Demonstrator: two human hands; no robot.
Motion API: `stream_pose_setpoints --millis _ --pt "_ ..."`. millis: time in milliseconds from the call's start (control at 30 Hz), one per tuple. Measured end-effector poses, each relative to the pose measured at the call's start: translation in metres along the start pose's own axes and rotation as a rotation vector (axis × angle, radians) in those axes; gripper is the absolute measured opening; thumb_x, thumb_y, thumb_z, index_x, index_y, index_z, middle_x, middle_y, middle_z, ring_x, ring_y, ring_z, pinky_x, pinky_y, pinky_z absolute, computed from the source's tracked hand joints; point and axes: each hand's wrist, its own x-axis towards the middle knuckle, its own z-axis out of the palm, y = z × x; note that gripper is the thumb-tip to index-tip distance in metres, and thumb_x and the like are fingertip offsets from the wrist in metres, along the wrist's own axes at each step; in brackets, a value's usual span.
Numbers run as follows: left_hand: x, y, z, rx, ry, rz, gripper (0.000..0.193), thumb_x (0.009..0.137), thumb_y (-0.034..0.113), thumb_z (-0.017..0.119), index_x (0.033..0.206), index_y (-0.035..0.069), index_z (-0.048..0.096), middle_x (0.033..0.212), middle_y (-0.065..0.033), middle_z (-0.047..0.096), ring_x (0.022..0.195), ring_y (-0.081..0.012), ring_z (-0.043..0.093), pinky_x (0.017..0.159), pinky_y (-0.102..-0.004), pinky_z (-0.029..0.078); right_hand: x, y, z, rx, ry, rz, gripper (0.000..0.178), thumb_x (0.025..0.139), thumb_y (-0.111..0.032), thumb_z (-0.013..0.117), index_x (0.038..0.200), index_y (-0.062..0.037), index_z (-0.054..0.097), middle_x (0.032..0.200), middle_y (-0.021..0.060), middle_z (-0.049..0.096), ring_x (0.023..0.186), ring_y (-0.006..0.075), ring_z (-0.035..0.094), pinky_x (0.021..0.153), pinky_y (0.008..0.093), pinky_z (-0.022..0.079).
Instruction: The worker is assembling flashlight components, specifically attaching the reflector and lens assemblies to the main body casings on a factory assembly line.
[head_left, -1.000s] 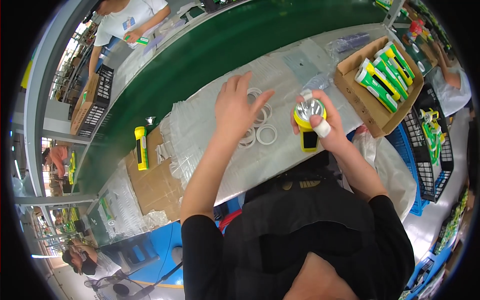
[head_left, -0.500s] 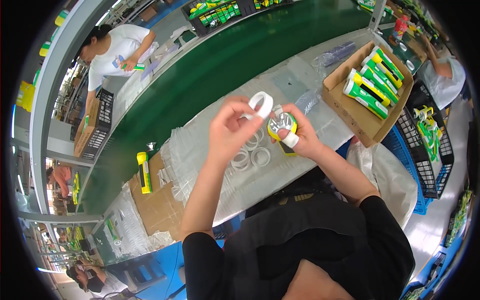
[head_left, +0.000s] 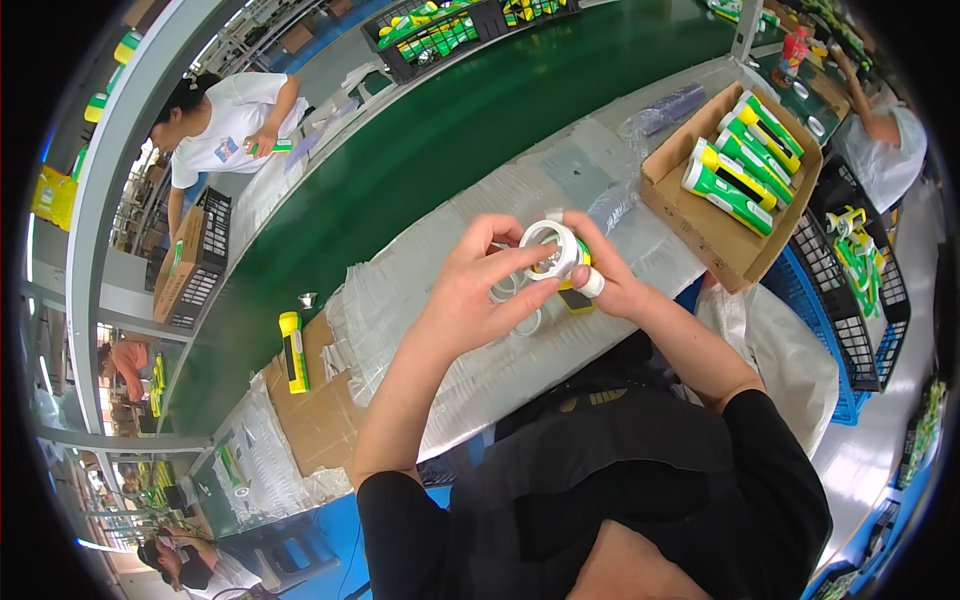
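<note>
Flashlights [head_left: 740,175] in cardboard box [head_left: 692,238]

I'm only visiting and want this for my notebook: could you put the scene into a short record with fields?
Left hand: holds a white ring at the flashlight's reflector end; seated or not, I cannot tell
Right hand: grips a yellow-and-black flashlight
Below the hands: loose white rings on the plastic-covered bench
Right side: open cardboard box holding several green-and-yellow flashlights
Left side: another flashlight, partly on flat cardboard
Across the green surface: a person in white
</note>
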Motion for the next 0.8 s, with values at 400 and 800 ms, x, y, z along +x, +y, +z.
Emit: stream_pose_setpoints --millis 400,800 --pt "0.018 0.011 0.037 0.168 0.031 -0.019 0.044 0.067 0.014 0.086 0.105 0.008 0.064 0.103 -0.0089 0.064 0.089 -0.0242 0.065 0.073 -0.0331 0.054 0.045 -0.108 -0.066 -0.644 -0.433 0.001 0.046 0.071 -0.016 0.079 0.111 -0.0029 0.059 0.097 0.0091 0.057 0.085 0.0254 0.06 0.072 0.0347 0.049" --pt "0.019 0.006 0.064 0.066 0.122 -0.03 0.041 0.068 0.013 0.083 0.1 0.009 0.057 0.091 -0.0113 0.066 0.081 -0.032 0.065 0.066 -0.0408 0.052 0.085 -0.137 -0.058 -0.961 -0.851 0.252 0.032 0.067 -0.001 0.066 0.097 0.0007 0.055 0.088 0.0141 0.058 0.08 0.0318 0.06 0.067 0.0396 0.048"
